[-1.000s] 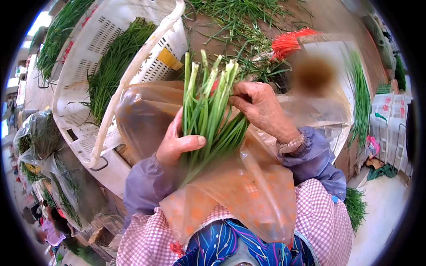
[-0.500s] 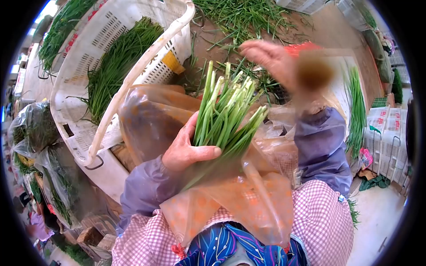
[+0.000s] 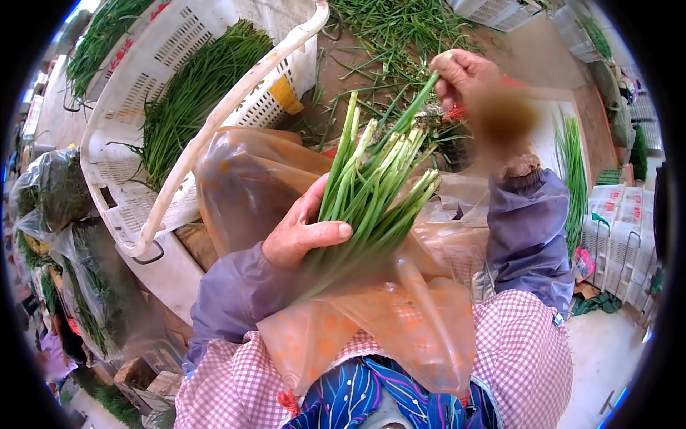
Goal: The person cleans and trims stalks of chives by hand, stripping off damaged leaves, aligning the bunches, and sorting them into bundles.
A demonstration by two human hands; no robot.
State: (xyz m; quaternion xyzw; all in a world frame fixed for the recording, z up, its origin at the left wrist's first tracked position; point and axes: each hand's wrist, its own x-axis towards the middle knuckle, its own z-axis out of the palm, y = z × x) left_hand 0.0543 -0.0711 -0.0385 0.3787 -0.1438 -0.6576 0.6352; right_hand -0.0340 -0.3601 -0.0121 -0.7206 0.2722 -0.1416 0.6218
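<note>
My left hand (image 3: pixel 304 227) is wrapped round a bunch of green stalks (image 3: pixel 371 186), its thumb lying across the front. The pale cut ends point up and away from me, and the lower part lies over the orange-spotted plastic apron (image 3: pixel 371 322). Above and right of the bunch, my right hand (image 3: pixel 466 75) pinches the tip of a green stalk (image 3: pixel 414 107), which slants down to the top of the bunch. A brown blur hides part of my right hand and wrist.
A white slatted basket (image 3: pixel 114 154) at the left holds long green stalks (image 3: pixel 200 93). Loose greens (image 3: pixel 400 36) litter the brown floor ahead. More stalks (image 3: pixel 572 179) lie at the right, near white crates (image 3: pixel 620 229). Plastic-wrapped greens (image 3: pixel 53 193) stand at the far left.
My right hand left the bunch, reached up and away, and now pinches a stalk above it. My left hand kept its hold while the bunch spread and shifted right.
</note>
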